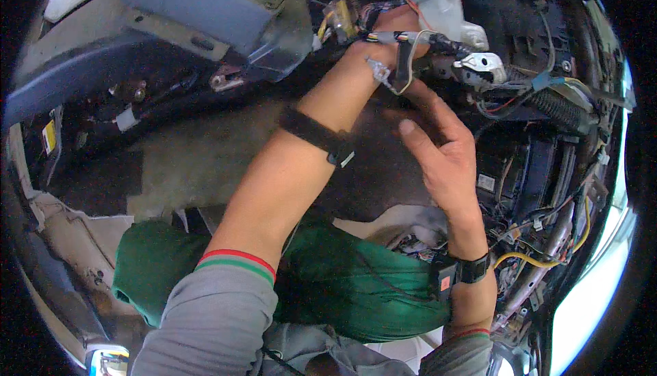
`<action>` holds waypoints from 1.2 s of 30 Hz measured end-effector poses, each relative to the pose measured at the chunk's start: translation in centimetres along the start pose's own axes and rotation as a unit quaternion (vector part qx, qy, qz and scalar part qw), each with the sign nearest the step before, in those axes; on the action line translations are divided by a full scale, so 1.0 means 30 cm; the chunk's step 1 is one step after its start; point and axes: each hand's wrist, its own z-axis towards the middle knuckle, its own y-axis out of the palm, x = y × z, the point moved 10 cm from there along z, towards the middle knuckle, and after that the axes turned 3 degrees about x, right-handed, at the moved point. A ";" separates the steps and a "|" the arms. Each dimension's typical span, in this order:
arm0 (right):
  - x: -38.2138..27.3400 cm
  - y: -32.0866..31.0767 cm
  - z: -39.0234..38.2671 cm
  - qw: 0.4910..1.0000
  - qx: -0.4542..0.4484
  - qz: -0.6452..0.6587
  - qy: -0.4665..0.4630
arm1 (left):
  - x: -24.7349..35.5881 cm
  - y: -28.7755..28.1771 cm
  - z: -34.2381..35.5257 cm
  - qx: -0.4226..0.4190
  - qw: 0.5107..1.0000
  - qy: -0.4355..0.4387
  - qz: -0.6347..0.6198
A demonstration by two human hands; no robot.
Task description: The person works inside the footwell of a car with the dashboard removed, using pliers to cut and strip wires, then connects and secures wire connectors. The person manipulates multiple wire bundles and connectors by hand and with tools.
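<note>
My left hand (376, 58) reaches up among the wires; its fingers are hidden behind a taped wire bundle (391, 36) and a white plastic part (440, 8). A dark bracket (402, 61) with a thin cable hangs over the back of that hand. Just below, my right hand (441, 147) has its thumb and fingers apart, the fingertips reaching toward the underside of the harness and partly in shadow. Nothing shows between them. A silver metal bracket (488, 65) sits to the right of both hands.
A grey plastic panel (191, 10) spans the upper left of the stripped vehicle interior. Cables (520, 260) and dark modules (527, 171) line the right side, beside a door opening. My green-trousered legs (363, 280) are beneath my forearms, over a dark floor mat (185, 164).
</note>
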 end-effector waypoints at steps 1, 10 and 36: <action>0.001 -0.016 0.002 1.000 0.013 -0.018 0.001 | 0.005 0.008 0.006 0.004 1.000 0.007 0.010; -0.061 -0.255 -0.023 0.951 0.252 -0.172 -0.042 | 0.034 -0.048 -0.039 -0.061 0.983 -0.095 0.142; -0.268 -0.289 -0.035 0.895 0.211 -0.320 -0.226 | -0.054 -0.203 -0.276 -0.178 0.936 -0.206 0.223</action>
